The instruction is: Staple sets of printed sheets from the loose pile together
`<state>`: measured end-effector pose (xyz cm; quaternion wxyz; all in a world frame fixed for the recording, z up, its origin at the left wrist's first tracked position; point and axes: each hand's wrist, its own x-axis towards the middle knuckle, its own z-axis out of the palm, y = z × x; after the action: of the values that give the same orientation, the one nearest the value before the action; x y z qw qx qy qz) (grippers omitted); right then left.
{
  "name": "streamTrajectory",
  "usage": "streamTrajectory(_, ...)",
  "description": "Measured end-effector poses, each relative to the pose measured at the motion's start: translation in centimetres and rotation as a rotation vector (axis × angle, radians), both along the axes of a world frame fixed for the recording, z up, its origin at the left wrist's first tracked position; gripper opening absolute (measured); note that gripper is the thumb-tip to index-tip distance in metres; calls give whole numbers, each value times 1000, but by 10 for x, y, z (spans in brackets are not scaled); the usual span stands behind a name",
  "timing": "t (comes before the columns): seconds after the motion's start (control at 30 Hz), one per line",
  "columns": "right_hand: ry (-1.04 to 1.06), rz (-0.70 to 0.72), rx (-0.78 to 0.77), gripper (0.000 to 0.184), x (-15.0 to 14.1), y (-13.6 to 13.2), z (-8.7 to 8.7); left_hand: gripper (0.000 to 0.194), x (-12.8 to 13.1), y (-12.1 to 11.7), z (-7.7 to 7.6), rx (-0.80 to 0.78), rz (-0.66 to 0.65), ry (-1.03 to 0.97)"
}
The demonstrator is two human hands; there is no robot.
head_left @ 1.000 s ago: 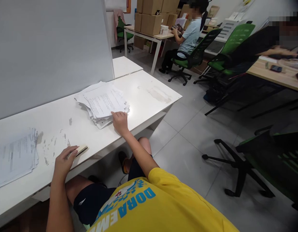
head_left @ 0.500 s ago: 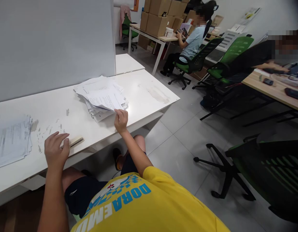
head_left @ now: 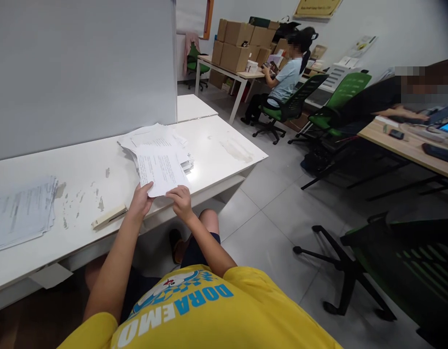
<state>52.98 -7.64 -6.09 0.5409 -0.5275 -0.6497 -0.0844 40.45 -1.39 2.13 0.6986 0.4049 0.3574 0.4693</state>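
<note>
A printed sheet [head_left: 161, 169] is held above the near edge of the white desk [head_left: 224, 145], tilted up toward the camera. The left hand [head_left: 141, 200] pinches its lower left corner; the right hand [head_left: 180, 201] pinches its lower right edge. Both hands are closed on the paper, fingers curled, with thumbs on its near face.

Directly behind the sheet, a loose, uneven pile of papers [head_left: 154, 140] lies on the desk, corners fanned in several directions. A beige stapler [head_left: 109, 216] lies flat near the front edge, just to the left of the left hand and apart from it. Further left, a second stack [head_left: 22, 213] lies flat at the frame edge. The desk surface between shows chipped and scuffed patches.

A grey partition [head_left: 82, 72] stands along the back of the desk. To the right, a green chair [head_left: 391, 261] stands on the tiled floor. In the background a seated person [head_left: 282, 82] works at a table stacked with cartons [head_left: 241, 43].
</note>
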Motion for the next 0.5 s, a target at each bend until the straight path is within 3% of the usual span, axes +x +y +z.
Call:
streamTrajectory(0.07, 215, 32, 12, 36, 4, -10, 6, 53, -4, 0, -5, 16, 38, -5)
streamTrajectory(0.17, 684, -134, 84, 37, 19, -21, 18, 48, -13, -3, -12, 25, 120, 6)
streamTrajectory(0.23, 952, -192, 21, 32, 36, -23, 27, 47, -20, -6, -14, 32, 137, 25)
streamTrajectory(0.3, 1130, -20, -188, 42, 52, -21, 36, 49, -27, -9, -16, 45, 123, 43)
streamTrajectory(0.4, 1210, 419, -453, 65, 62, -17, 45, 52, -34, -16, -18, 40, 78, 103)
streamTrajectory(0.43, 1200, 496, -471, 67, 61, -16, 46, 54, -36, -19, -20, 35, 55, 135)
streamTrajectory(0.5, 1195, 506, -457, 64, 52, -15, 45, 60, -39, -26, -22, 47, -9, 204)
